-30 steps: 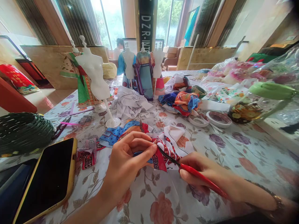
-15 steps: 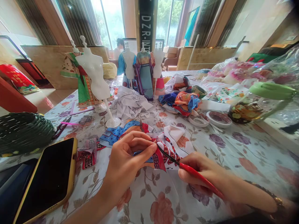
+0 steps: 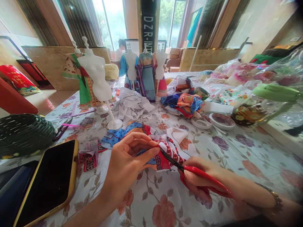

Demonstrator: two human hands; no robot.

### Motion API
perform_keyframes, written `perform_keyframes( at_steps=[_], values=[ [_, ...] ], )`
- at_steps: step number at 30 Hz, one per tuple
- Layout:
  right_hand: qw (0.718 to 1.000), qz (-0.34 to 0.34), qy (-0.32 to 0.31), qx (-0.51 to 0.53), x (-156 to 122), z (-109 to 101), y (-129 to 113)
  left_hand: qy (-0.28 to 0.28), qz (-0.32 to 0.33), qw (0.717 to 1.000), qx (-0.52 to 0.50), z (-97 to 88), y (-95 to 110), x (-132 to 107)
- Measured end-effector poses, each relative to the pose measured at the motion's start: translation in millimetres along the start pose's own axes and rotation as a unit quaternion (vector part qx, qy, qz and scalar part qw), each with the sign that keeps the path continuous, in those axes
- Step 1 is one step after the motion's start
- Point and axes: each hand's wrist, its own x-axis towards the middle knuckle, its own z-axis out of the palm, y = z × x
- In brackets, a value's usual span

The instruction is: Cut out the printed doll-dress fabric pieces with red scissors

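My left hand (image 3: pixel 133 157) pinches the edge of a patterned cloth piece (image 3: pixel 163 162), red, white and orange, between thumb and fingertips. Around the red handles of a pair of scissors (image 3: pixel 205 179) my right hand (image 3: pixel 199 176) is closed. Their dark blades reach left into the cloth, with the tips close to my left thumb. Beyond my left hand lies a blue patterned part of the fabric (image 3: pixel 113 136). A small red and pink scrap (image 3: pixel 91 156) rests on the table to the left.
White dress forms (image 3: pixel 94 72) and dressed ones stand behind a heap of white scraps (image 3: pixel 132 105). Tape rolls (image 3: pixel 222 120), a green-lidded jar (image 3: pixel 251 110) and bright cloth (image 3: pixel 187 101) lie right. A phone (image 3: pixel 47 183) and dark basket (image 3: pixel 26 135) sit left.
The scissors have turned in my right hand, so both red handles now show spread further apart. My left hand has barely moved and still pinches the cloth.
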Motion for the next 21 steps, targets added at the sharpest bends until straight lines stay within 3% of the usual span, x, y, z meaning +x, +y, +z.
perform_keyframes(
  at_steps=[13,21],
  values=[
    [1.0,0.015,0.015,0.018,1,-1,-2,0.007,-0.014,1.0,-0.013,0.9,2,1],
    [0.999,-0.02,-0.002,0.038,6,-2,6,0.004,-0.02,1.0,-0.019,-1.4,0,0]
  ],
)
